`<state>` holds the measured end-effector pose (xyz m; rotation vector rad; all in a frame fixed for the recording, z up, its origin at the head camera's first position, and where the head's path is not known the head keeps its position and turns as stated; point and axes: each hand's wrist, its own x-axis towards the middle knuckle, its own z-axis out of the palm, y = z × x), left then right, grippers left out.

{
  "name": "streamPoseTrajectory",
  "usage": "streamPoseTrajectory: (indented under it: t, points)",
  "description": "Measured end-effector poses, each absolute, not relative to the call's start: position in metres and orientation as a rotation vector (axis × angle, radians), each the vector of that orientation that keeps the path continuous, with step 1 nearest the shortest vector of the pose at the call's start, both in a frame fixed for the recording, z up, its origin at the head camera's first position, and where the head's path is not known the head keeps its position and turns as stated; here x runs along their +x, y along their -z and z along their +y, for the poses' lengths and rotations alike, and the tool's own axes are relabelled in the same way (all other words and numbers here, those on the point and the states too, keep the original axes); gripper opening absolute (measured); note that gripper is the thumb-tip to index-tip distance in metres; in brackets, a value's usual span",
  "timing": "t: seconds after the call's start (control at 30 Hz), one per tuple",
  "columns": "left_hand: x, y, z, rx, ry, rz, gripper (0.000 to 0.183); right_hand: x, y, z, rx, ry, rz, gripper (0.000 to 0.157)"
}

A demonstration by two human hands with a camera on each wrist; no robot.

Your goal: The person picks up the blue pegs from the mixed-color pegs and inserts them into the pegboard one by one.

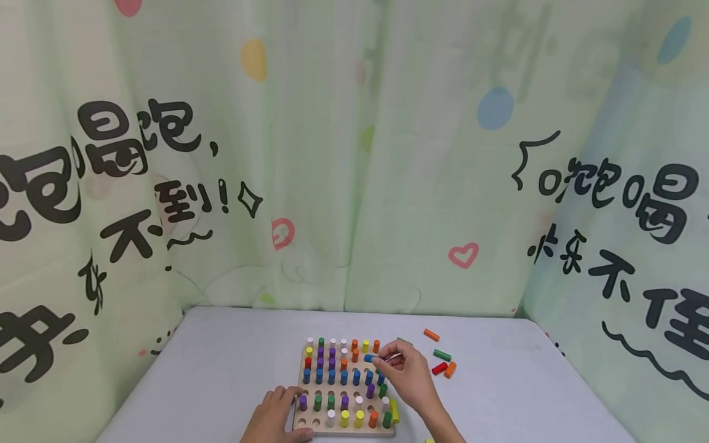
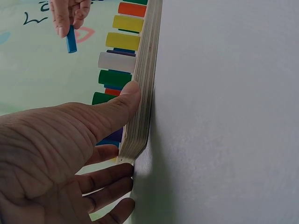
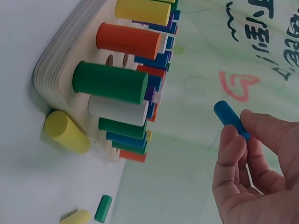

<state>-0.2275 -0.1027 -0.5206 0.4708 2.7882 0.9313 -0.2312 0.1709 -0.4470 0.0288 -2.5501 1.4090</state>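
A wooden pegboard (image 1: 346, 433) lies on the table, with rows of coloured pegs standing in its holes. One row consists of blue pegs (image 1: 332, 376). My left hand (image 1: 271, 415) rests against the board's near left corner, its thumb (image 2: 128, 95) on the front edge and its fingertips along the left side. Between thumb and fingertips, my right hand (image 1: 408, 372) pinches a blue peg (image 3: 226, 114) by one end. That peg is held over the far right part of the board, tilted, with its free end pointing left in the head view.
Beside the board's right edge lies a yellow peg (image 1: 394, 410). Farther right are loose pegs: an orange one (image 1: 431, 335), a green one (image 1: 442, 355), a red one (image 1: 439, 368) and another orange one (image 1: 450, 370). A printed curtain (image 1: 310, 184) surrounds the table's far side.
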Motion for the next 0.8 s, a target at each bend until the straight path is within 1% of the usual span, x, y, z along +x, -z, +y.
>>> streamPoseTrajectory:
  t: [0.2,0.53,0.8]
  points:
    - [-0.228,0.521,-0.102,0.463,-0.925,2.79,0.073,-0.229,0.448,0.163,0.079,-1.445,-2.564,0.019]
    - [-0.227,0.52,-0.104,0.488,-0.925,2.785,0.072,-0.228,0.451,0.153,0.139,-1.527,-2.563,0.018]
    - [-0.228,0.519,-0.104,0.467,-0.919,2.766,0.076,-0.229,0.453,0.145,0.156,-1.537,-2.569,0.018]
